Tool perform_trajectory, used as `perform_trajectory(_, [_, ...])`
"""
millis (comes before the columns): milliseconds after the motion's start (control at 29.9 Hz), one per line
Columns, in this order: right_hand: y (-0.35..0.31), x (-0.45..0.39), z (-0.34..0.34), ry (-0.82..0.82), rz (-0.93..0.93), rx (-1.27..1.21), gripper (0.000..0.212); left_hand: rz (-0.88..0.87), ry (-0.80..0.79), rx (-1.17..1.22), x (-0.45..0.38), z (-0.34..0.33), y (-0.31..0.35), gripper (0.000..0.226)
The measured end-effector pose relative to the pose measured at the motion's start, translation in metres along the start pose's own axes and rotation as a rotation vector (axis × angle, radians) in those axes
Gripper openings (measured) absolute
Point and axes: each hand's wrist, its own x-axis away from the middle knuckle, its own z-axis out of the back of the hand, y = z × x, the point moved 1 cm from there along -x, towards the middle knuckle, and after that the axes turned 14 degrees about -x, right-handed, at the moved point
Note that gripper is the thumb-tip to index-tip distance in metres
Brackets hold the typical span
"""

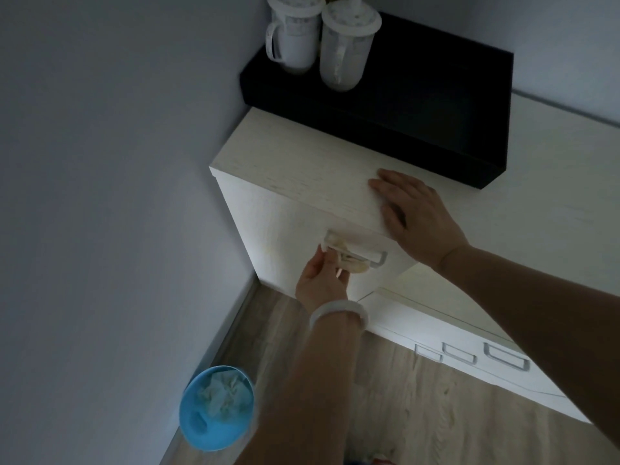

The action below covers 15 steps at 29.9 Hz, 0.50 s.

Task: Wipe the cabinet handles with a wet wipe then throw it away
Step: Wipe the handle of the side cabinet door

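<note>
A pale cabinet (288, 156) stands in the room's corner. On its front is a metal handle (380, 258), mostly wrapped by a crumpled wet wipe (349, 261). My left hand (320, 280), with a white bangle at the wrist, pinches the wipe against the handle's left part. Resting flat on the cabinet's top front edge is my right hand (416, 219), fingers spread and holding nothing. A blue bin (214, 409) with crumpled tissues inside sits on the floor by the wall, below and left of my left hand.
A black box (419, 105) lies on the cabinet top with two white lidded mugs (322, 38) on it. A lower white cabinet (476, 357) with several metal handles stands to the right. The wall (100, 196) closes the left side; wooden floor (419, 414) lies below.
</note>
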Motion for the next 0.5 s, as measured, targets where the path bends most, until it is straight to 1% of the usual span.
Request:
perform_trajectory(134, [0.0, 0.0, 0.0, 0.0, -0.001, -0.002, 0.048, 0.151, -0.108, -0.014, 0.017, -0.009, -0.029, 0.012])
perform_trajectory(234, [0.0, 0.0, 0.0, 0.003, 0.007, -0.008, 0.048, 0.195, -0.179, -0.021, 0.028, -0.02, -0.042, 0.006])
perform_trajectory(301, [0.001, 0.0, -0.001, 0.005, 0.008, -0.009, 0.048, 0.176, -0.181, -0.037, 0.021, -0.022, -0.037, 0.008])
perform_trajectory(401, [0.002, 0.0, -0.001, 0.003, -0.001, -0.008, 0.047, 0.117, -0.171, -0.178, 0.008, -0.01, -0.015, 0.01])
perform_trajectory(468, [0.002, 0.0, -0.001, 0.004, 0.004, -0.005, 0.047, 0.039, -0.112, -0.324, -0.002, 0.003, 0.002, 0.014])
perform_trajectory(501, [0.002, -0.001, -0.001, 0.005, 0.006, -0.004, 0.047, 0.003, -0.087, -0.352, -0.006, 0.008, 0.012, 0.013])
